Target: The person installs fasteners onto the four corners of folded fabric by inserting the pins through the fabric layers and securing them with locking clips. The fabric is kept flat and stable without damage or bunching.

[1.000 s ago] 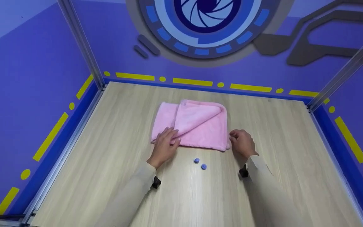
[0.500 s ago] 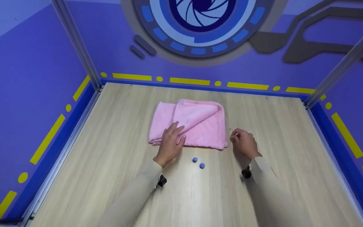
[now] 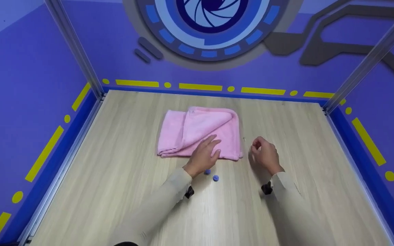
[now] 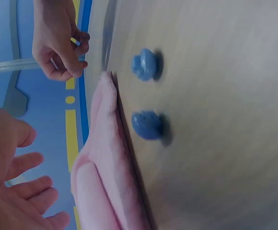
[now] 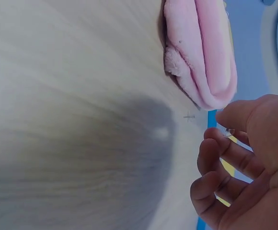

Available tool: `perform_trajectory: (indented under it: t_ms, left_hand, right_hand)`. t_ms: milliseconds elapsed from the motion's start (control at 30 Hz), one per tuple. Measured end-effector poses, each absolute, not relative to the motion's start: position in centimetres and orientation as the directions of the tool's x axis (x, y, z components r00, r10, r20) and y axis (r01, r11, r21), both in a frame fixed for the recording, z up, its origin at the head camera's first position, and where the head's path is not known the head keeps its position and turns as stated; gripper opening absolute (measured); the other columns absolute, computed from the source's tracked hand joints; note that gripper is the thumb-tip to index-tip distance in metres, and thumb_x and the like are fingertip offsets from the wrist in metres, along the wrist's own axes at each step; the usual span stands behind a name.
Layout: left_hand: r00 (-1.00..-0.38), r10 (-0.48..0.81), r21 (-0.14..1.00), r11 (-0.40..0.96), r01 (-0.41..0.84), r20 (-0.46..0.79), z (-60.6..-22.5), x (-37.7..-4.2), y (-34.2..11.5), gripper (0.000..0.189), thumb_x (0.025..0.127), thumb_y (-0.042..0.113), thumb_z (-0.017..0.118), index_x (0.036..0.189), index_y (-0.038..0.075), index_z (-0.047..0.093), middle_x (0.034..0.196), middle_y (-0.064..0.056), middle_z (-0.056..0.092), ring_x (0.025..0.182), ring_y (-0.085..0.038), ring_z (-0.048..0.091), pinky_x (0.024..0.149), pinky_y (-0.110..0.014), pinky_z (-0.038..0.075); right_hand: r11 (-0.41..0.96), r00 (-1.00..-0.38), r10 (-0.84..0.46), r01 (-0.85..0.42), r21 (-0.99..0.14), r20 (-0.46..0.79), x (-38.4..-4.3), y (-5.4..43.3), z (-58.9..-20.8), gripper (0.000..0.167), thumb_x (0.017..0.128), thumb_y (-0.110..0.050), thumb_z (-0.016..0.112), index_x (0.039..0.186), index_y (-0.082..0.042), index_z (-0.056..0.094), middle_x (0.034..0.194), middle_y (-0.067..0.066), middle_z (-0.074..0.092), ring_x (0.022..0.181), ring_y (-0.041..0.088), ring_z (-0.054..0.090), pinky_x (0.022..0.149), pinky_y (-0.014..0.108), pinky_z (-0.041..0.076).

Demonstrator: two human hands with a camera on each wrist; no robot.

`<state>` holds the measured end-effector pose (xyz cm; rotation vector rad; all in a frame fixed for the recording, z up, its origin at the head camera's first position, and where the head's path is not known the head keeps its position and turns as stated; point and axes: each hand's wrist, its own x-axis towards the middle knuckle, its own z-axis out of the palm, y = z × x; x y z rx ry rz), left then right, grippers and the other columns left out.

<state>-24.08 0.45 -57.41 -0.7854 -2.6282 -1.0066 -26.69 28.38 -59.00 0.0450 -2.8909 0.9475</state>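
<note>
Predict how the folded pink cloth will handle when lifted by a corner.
The pink cloth will probably sag, as its edges look soft and rounded. The loosely overlapping layers may fall open. Its fuzzy pile suggests little slipping.

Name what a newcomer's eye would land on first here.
Likely the folded pink cloth at mid-table, its top layer turned back diagonally, with the left hand spread over its near edge and the right hand just off its right side. Next, two small blue lumps on the bare wood in front of the cloth. Behind, a big round emblem tops the purple-blue back wall.
</note>
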Motion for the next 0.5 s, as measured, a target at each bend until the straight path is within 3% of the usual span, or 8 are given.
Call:
perform_trajectory:
  t_ms: [167,300,500]
  left_hand:
    - [-0.819,0.515,0.515,0.645,0.564,0.252,-57.2,-24.1,2.4,0.038,0.101,0.017,0.058,0.136,0.002,0.063,0.151,-0.02,0.051,0.138,-0.033,0.051,0.116,-0.044,0.039]
    - [-0.809,0.567,0.482,0.672,0.563,0.154,-57.2,-24.1,3.6,0.039,0.1,0.017,0.058,0.135,0.002,0.064,0.153,-0.019,0.049,0.142,-0.031,0.047,0.117,-0.046,0.038]
    - [-0.779,0.627,0.439,0.694,0.571,0.021,-57.6,-24.1,4.7,0.038,0.1,0.024,0.06,0.134,0.011,0.069,0.158,-0.017,0.044,0.148,-0.031,0.038,0.12,-0.053,0.032]
  right_hand:
    - [0.802,-0.994,0.016,-0.051,-0.595,0.108,-26.3,28.8,-59.0,0.012,0.098,-0.014,0.065,0.108,-0.009,0.066,0.095,0.007,0.069,0.069,0.02,0.052,0.06,0.033,0.041]
    - [0.803,-0.989,0.021,-0.07,-0.592,0.147,-26.1,29.1,-58.9,0.01,0.097,-0.014,0.065,0.104,-0.01,0.072,0.094,0.006,0.071,0.074,0.02,0.056,0.064,0.034,0.043]
    - [0.795,-0.985,0.023,-0.085,-0.601,0.17,-25.8,29.5,-58.9,0.011,0.097,-0.014,0.065,0.102,-0.01,0.074,0.093,0.006,0.071,0.063,0.016,0.051,0.059,0.033,0.042]
